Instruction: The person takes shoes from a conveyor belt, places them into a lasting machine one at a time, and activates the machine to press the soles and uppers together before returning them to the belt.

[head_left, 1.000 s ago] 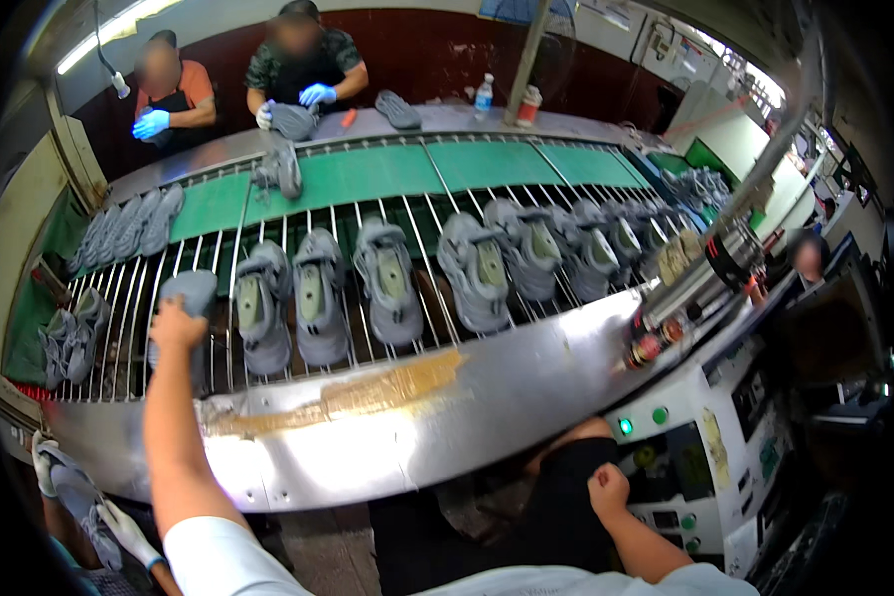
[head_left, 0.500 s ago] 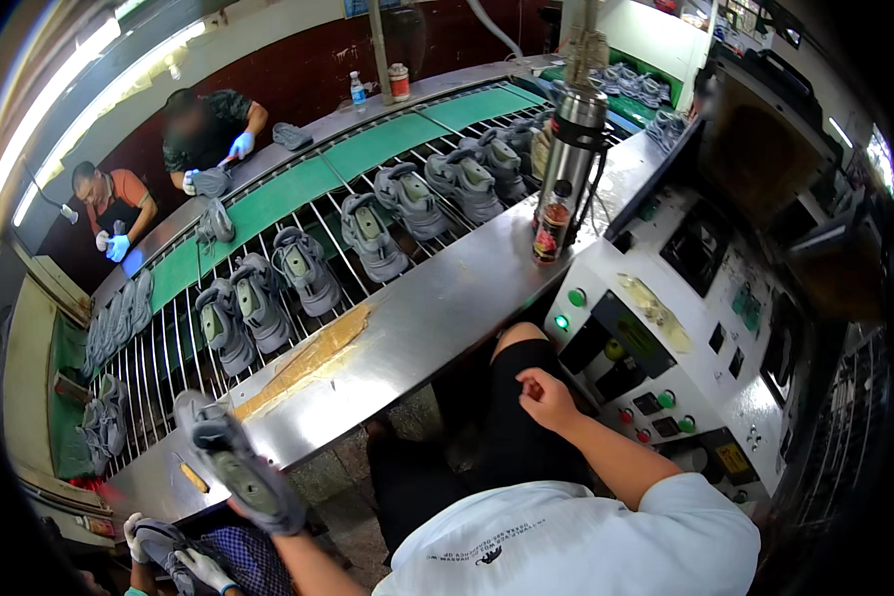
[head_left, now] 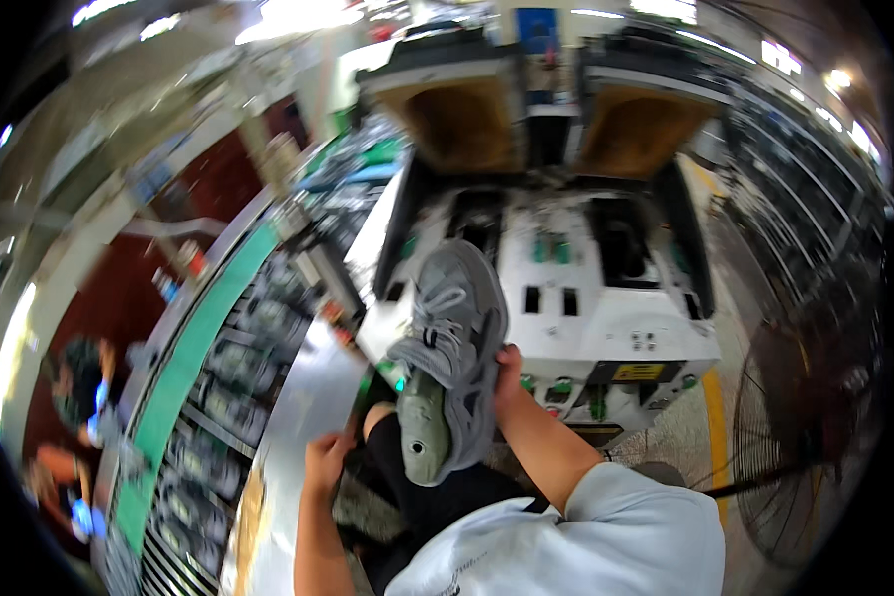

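My right hand (head_left: 508, 370) grips a grey lace-up sneaker (head_left: 454, 328) by its sole side and holds it toe-up in front of my chest. A green shoe last (head_left: 423, 437) sticks out of the sneaker's lower end. Behind the shoe stands a white press machine (head_left: 606, 318) with two dark open bays. My left hand (head_left: 326, 459) is lower and to the left, empty with fingers loosely apart, next to the edge of the steel table (head_left: 298, 407) and my dark-trousered knee.
A green conveyor belt (head_left: 184, 368) beside a roller rack carrying several grey shoes (head_left: 223, 368) runs along the left. Two people with blue gloves (head_left: 79, 397) work on its far side. A black floor fan (head_left: 815, 427) stands at the right.
My view has swung right from the conveyor to the machine. The sneaker, held low at the left by my left hand before, is now up in the centre in my right hand.
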`<state>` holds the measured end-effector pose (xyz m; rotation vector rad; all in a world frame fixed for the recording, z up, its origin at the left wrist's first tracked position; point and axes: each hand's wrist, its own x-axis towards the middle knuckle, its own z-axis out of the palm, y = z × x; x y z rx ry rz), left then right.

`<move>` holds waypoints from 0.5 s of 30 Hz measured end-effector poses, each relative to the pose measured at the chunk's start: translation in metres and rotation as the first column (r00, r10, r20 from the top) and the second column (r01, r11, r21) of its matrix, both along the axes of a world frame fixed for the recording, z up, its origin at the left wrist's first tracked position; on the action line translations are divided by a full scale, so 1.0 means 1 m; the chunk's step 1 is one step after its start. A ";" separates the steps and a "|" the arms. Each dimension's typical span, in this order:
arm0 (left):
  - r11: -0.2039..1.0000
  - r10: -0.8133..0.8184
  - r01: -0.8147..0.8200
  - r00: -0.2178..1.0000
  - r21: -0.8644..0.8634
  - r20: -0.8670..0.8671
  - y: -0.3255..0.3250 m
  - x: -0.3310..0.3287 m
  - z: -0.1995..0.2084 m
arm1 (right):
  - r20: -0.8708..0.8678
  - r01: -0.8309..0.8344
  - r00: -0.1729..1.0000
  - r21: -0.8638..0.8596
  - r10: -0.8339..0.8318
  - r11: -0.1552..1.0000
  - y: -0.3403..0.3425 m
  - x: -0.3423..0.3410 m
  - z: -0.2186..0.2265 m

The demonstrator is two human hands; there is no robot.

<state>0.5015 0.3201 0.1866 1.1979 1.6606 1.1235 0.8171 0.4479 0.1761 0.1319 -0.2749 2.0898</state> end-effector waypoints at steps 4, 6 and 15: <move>0.997 0.067 -0.071 0.993 0.043 0.094 0.027 -0.020 -0.081 | 0.577 0.723 0.632 -0.200 -0.517 0.661 -0.012 0.142 -0.025; 0.994 0.082 -0.095 0.972 0.051 0.219 0.048 -0.031 -0.109 | 0.655 0.902 0.325 0.001 -0.682 0.431 -0.023 0.235 -0.070; 0.888 0.427 -0.425 0.904 0.172 0.031 0.082 -0.122 -0.199 | 0.419 0.450 -0.445 0.869 -0.792 0.207 0.008 0.333 0.151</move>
